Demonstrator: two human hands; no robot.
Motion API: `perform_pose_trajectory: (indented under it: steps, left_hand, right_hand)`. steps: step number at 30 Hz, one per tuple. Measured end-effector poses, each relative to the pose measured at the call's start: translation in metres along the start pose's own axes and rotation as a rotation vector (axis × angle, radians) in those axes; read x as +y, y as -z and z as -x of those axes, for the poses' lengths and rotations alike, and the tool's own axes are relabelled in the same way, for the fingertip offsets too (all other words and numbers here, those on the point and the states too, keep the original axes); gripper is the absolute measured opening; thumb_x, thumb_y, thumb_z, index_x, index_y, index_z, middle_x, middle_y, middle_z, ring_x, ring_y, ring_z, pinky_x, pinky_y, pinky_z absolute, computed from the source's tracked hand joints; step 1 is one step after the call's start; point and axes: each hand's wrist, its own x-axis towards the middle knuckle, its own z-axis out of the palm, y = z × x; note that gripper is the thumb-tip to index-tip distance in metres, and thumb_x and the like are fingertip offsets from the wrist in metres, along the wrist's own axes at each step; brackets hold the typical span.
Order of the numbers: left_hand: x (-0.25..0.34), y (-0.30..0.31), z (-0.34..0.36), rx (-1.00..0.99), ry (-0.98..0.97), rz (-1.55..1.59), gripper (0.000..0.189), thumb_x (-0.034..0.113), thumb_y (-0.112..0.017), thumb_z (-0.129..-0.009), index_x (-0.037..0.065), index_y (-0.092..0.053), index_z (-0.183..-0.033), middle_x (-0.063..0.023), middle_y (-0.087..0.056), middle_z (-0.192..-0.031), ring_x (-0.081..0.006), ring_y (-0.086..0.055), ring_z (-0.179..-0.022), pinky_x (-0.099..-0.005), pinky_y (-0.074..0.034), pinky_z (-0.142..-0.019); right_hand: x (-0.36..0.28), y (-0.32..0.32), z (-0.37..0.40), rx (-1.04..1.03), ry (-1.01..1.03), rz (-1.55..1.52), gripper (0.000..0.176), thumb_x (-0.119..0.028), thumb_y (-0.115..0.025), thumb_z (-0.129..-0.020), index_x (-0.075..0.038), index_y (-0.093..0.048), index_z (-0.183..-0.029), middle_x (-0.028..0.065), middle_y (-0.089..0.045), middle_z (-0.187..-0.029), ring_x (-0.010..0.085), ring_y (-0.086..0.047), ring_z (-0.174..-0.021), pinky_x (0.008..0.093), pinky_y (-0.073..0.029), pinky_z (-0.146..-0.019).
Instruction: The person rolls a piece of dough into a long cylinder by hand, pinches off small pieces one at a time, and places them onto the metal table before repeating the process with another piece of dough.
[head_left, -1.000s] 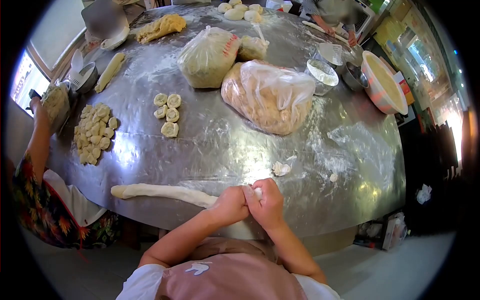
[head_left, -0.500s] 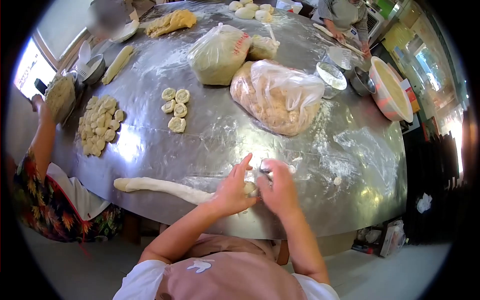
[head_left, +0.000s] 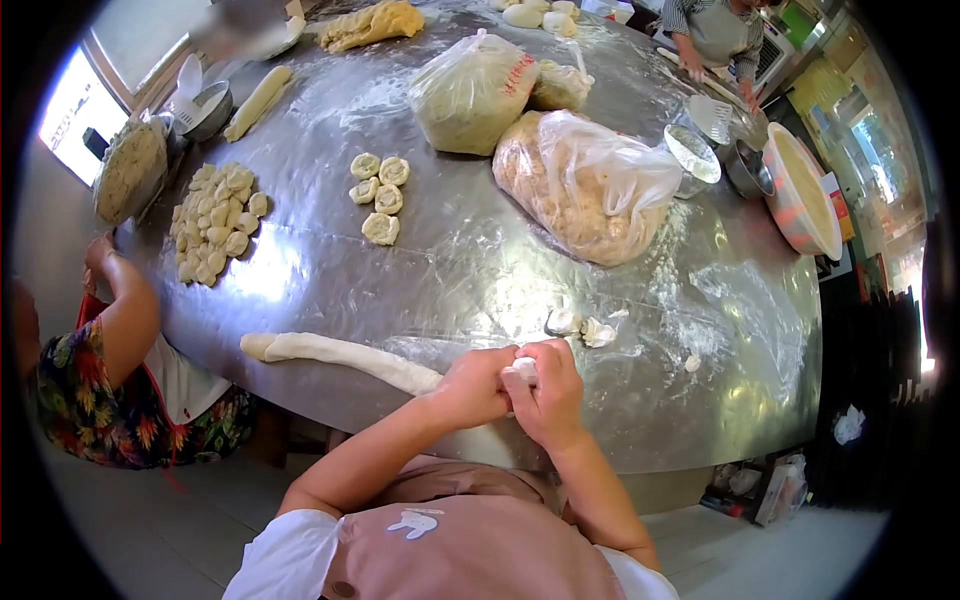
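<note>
My left hand (head_left: 476, 386) and my right hand (head_left: 550, 398) meet near the front edge of the steel table. Their fingers are closed around a small white piece of dough (head_left: 525, 370), which shows between them. A long dough rope (head_left: 350, 357) stretches left along the table, its right end reaching my left hand. Just beyond my right hand lie two small dough lumps (head_left: 598, 333), with a dark curved object beside them that I cannot make out.
Flattened dough rounds (head_left: 380, 229) and a heap of dough pieces (head_left: 212, 225) lie to the left. Bagged dough (head_left: 590, 195) sits ahead. A large bowl (head_left: 800, 190) stands at right. One co-worker's arm (head_left: 130, 300) is at left; another person (head_left: 710, 45) works at far right.
My hands have come together around a dough piece. The two lumps beyond my right hand now show clearly. The left co-worker's hand has dropped from the bowl, and my view has shifted slightly.
</note>
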Motion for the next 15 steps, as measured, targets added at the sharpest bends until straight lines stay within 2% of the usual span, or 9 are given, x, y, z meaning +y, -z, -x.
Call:
perform_pose_trajectory:
  steps: [5, 8, 11, 12, 14, 15]
  left_hand:
    - [0.011, -0.001, -0.006, -0.071, 0.114, -0.157, 0.020, 0.016, -0.067, -0.083, 0.005, -0.067, -0.099, -0.0193, -0.070, -0.093, -0.0419, -0.066, -0.088, -0.0450, -0.053, -0.074]
    - [0.015, -0.006, -0.005, 0.009, 0.047, -0.088, 0.018, 0.021, -0.071, -0.084, 0.006, -0.068, -0.095, -0.0189, -0.070, -0.093, -0.0402, -0.067, -0.088, -0.0431, -0.053, -0.075]
    - [0.037, -0.006, -0.001, -0.113, -0.068, 0.094, 0.023, 0.028, -0.075, -0.085, 0.008, -0.069, -0.096, -0.0181, -0.071, -0.093, -0.0379, -0.069, -0.090, -0.0433, -0.053, -0.077]
    - [0.044, -0.006, -0.002, -0.161, -0.073, 0.107, 0.031, 0.030, -0.078, -0.085, 0.011, -0.067, -0.107, -0.0156, -0.071, -0.093, -0.0355, -0.070, -0.089, -0.0444, -0.054, -0.079]
    - [0.037, -0.007, -0.012, -0.036, -0.041, -0.026, 0.040, 0.027, -0.079, -0.084, 0.012, -0.064, -0.118, -0.0154, -0.071, -0.094, -0.0354, -0.070, -0.090, -0.0449, -0.054, -0.081]
    - [0.032, -0.007, -0.017, 0.003, -0.027, -0.098, 0.045, 0.026, -0.079, -0.084, 0.012, -0.062, -0.123, -0.0153, -0.071, -0.095, -0.0354, -0.069, -0.090, -0.0452, -0.054, -0.082]
  right_hand:
    - [0.004, 0.001, -0.004, 0.037, -0.058, 0.065, 0.022, -0.017, -0.077, -0.086, -0.005, -0.058, -0.088, 0.0128, -0.059, -0.083, 0.0317, -0.059, -0.071, 0.0381, -0.048, -0.063]
    - [0.029, 0.003, -0.015, 0.142, -0.056, 0.099, 0.023, -0.018, -0.077, -0.086, -0.004, -0.059, -0.086, 0.0132, -0.059, -0.081, 0.0335, -0.058, -0.069, 0.0409, -0.048, -0.063]
    - [0.074, 0.016, -0.030, 0.100, -0.213, 0.370, 0.027, -0.027, -0.075, -0.088, -0.004, -0.061, -0.095, 0.0151, -0.061, -0.091, 0.0353, -0.062, -0.079, 0.0433, -0.051, -0.069]
    - [0.077, 0.022, -0.030, 0.108, -0.243, 0.321, 0.028, -0.026, -0.074, -0.089, -0.004, -0.061, -0.100, 0.0160, -0.061, -0.096, 0.0358, -0.062, -0.082, 0.0439, -0.051, -0.072]
    - [0.082, 0.033, -0.039, 0.091, -0.268, 0.221, 0.032, -0.026, -0.072, -0.090, -0.004, -0.061, -0.110, 0.0178, -0.061, -0.106, 0.0367, -0.063, -0.087, 0.0452, -0.052, -0.078]
    - [0.078, 0.036, -0.040, 0.093, -0.145, 0.315, 0.035, -0.026, -0.072, -0.090, -0.004, -0.059, -0.114, 0.0182, -0.060, -0.109, 0.0364, -0.063, -0.088, 0.0449, -0.052, -0.079]
